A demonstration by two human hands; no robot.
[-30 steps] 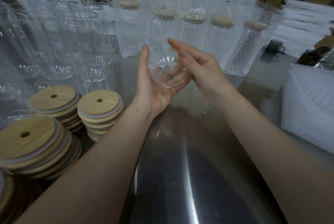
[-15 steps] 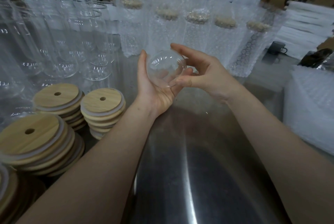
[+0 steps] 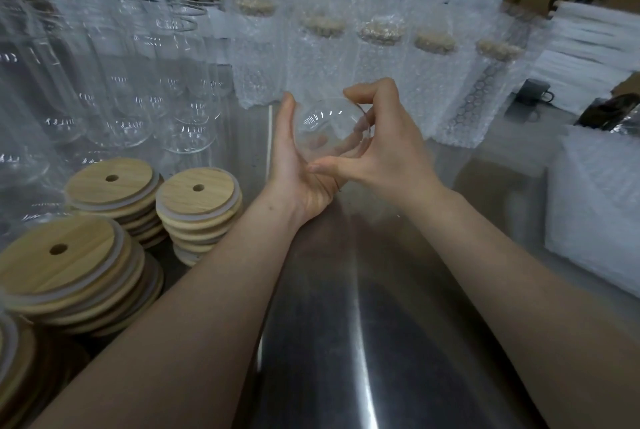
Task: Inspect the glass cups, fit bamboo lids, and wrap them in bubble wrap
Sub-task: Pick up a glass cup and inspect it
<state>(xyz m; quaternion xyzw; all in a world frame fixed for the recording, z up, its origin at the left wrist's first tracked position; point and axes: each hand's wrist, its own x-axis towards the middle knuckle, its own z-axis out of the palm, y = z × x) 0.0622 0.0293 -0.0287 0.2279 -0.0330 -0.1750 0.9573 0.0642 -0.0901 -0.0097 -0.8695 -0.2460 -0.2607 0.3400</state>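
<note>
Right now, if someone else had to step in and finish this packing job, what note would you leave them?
Left hand cradles a bare glass cup from below, above the steel table; right hand pinches its rim between thumb and curled fingers.
Stacks of bamboo lids lie at the left, unwrapped glass cups behind them, what looks like spare bubble wrap at the right.
Done: five lidded, wrapped cups stand in the back row.
Left: finish checking this cup, lid it, wrap it, then the rest.
</note>
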